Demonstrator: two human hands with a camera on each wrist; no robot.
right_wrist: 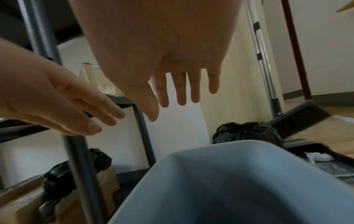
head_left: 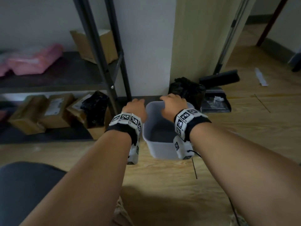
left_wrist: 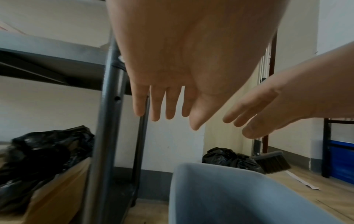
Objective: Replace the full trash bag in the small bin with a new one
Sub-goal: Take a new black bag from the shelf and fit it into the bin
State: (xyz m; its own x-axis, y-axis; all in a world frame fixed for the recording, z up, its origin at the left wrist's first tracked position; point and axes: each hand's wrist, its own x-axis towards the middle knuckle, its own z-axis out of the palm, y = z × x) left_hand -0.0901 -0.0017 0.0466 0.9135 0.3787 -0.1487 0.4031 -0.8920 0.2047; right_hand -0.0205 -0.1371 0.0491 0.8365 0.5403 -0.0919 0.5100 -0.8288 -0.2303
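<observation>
The small grey bin (head_left: 160,144) stands on the wood floor with its bare inside showing and no liner visible. Above its far left corner hovers my left hand (head_left: 136,105); my right hand (head_left: 173,101) is over the far rim. In the wrist views the left hand (left_wrist: 168,104) and right hand (right_wrist: 182,91) have straight, spread fingers and hold nothing, clear of the bin rim (left_wrist: 220,168) (right_wrist: 229,145). A tied, full black trash bag (head_left: 186,89) (left_wrist: 228,156) (right_wrist: 247,131) sits on the floor against the wall just behind the bin.
A dark metal shelf rack (head_left: 114,74) stands left of the bin, with cardboard boxes (head_left: 53,110) and a crumpled black bag (head_left: 96,106) beneath it. A dustpan (head_left: 215,103) and broom (head_left: 219,78) lie right of the tied bag. A dark chair seat (head_left: 24,185) is near left.
</observation>
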